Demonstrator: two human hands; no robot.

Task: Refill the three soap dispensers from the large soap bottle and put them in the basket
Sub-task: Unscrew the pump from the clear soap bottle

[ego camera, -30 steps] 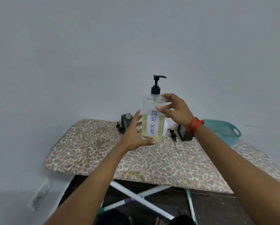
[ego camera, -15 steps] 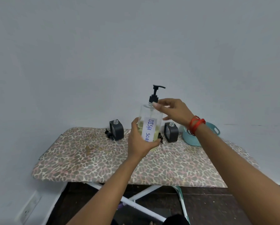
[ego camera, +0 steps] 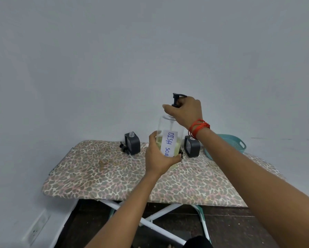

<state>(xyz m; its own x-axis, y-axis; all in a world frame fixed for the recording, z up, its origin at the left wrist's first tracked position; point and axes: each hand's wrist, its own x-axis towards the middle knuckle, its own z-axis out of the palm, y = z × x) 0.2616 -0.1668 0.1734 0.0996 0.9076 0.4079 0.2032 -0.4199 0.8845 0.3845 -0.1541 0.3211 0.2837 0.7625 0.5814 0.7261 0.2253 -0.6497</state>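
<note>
Left grip [ego camera: 161, 154] is wrapped round the lower half of the big clear plastic soap bottle [ego camera: 169, 126], thumb up its left side and fingertips curled across the bottom of the white handwritten "DISH SOAP" label [ego camera: 169, 143]. Right grip [ego camera: 184, 110] is up top, fingers curled round the collar of the black pump head [ego camera: 176, 98], with a red thread band [ego camera: 198, 128] on that wrist.

Bottle's upright with yellowish soap in the lower part. From my feed I can't tell if its base touches the leopard-print table [ego camera: 114, 176] or sits just above it.

Off to the left of the left grip there's a dark grey square dispenser [ego camera: 132, 143] with its neck open and a loose black pump [ego camera: 124, 149] lying right beside it. A second dark grey dispenser [ego camera: 192, 146] stands just right of the bottle, below the right wrist. The teal plastic basket [ego camera: 227, 144] is further right, near the table's back edge.
</note>
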